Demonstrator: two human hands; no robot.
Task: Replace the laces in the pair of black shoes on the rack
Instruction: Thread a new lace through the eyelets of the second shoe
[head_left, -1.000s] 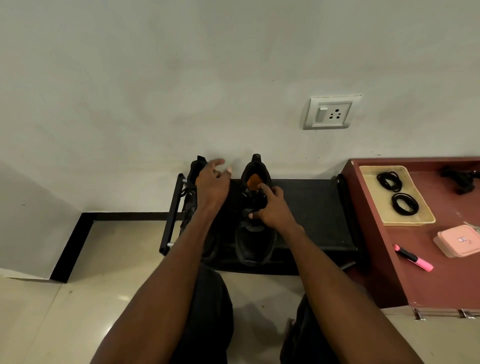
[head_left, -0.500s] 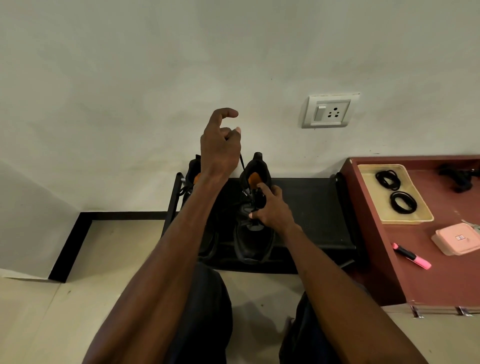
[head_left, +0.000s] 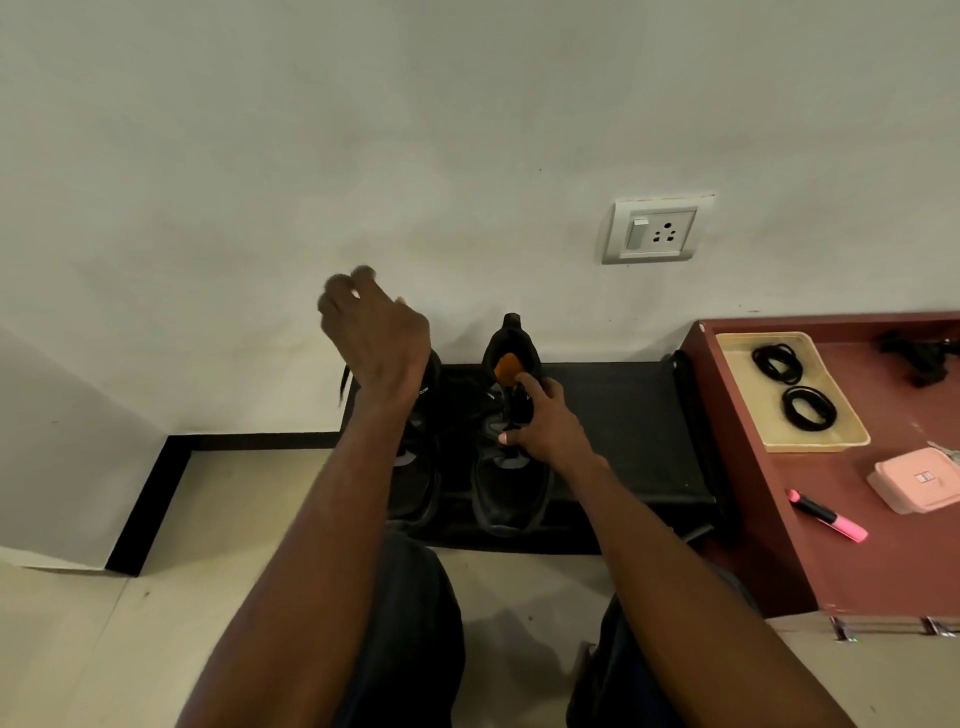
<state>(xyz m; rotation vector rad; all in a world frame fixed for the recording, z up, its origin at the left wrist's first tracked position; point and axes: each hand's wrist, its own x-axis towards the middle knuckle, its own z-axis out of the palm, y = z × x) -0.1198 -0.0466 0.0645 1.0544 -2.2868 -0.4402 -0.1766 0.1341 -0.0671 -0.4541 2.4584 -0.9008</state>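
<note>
Two black shoes (head_left: 511, 441) on rack (head_left: 623, 415), toes near. Right hand (head_left: 540, 421) pinches right shoe's tongue, steadying. Left hand (head_left: 374, 332) raised, blurred, fingers curled; old lace (head_left: 344, 382) dangling beneath, grip uncertain. Pull straight, brace shoe firmly.

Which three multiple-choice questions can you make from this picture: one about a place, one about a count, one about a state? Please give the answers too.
1. Where does the pink marker lie?
A. on the red-brown table
B. on the shoe rack
C. on the floor

2. How many lace coils are in the beige tray?
A. one
B. two
C. four

3. What does the right hand do?
A. hangs idle
B. holds the marker
C. grips the tongue area of the right shoe

Answers:
1. A, it lies on the table, near the pink box.
2. B, two black coils lie in it.
3. C, its fingers curl round the right shoe on the rack.
</note>
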